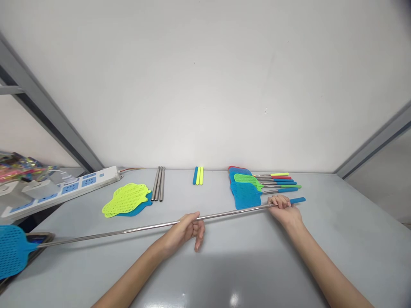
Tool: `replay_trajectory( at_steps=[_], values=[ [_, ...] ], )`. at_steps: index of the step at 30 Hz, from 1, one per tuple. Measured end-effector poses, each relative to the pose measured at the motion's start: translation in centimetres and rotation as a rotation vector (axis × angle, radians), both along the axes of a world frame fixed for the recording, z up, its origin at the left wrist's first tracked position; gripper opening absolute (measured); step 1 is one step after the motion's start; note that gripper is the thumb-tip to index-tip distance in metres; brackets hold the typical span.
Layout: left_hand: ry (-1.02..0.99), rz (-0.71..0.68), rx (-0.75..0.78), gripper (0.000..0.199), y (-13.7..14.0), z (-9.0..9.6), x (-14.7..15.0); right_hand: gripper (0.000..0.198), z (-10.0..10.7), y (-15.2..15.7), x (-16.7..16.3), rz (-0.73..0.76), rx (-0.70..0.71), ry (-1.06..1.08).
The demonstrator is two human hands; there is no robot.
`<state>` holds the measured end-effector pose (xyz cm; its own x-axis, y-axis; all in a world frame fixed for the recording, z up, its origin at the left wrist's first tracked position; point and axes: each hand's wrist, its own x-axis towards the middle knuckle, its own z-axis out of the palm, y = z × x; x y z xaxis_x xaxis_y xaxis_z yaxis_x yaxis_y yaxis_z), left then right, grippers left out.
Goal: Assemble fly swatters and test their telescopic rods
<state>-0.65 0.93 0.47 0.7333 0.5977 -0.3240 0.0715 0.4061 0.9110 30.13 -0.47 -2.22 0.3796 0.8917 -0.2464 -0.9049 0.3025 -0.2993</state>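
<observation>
A long telescopic fly swatter (147,227) stretches across the front of the table, its metal rod drawn out. Its blue mesh head is at the far left edge and its blue grip end at the right. My right hand (282,208) is closed around the rod close to the blue grip. Near the middle of the rod, my left hand (190,231) holds it between thumb and fingers, the other fingers loosely curled below. Behind my right hand lies a pile of fly swatters (246,194) with blue, green and red heads and short handles.
Loose yellow and blue swatter heads (128,199) lie at the left. Beside them are several metal rods (157,184), then blue and yellow grips (198,176). A power strip (93,182) with plugs runs along the left edge. A dark-framed object (41,236) sits under the blue head.
</observation>
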Motion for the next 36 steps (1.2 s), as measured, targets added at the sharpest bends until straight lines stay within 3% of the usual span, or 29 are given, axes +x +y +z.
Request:
replay_trajectory(
  at_steps=[36],
  values=[
    [-0.064,-0.006,-0.105,0.046,0.4,-0.7,-0.3,0.030,-1.1,-0.3,-1.2,0.000,0.038,-0.011]
  ],
)
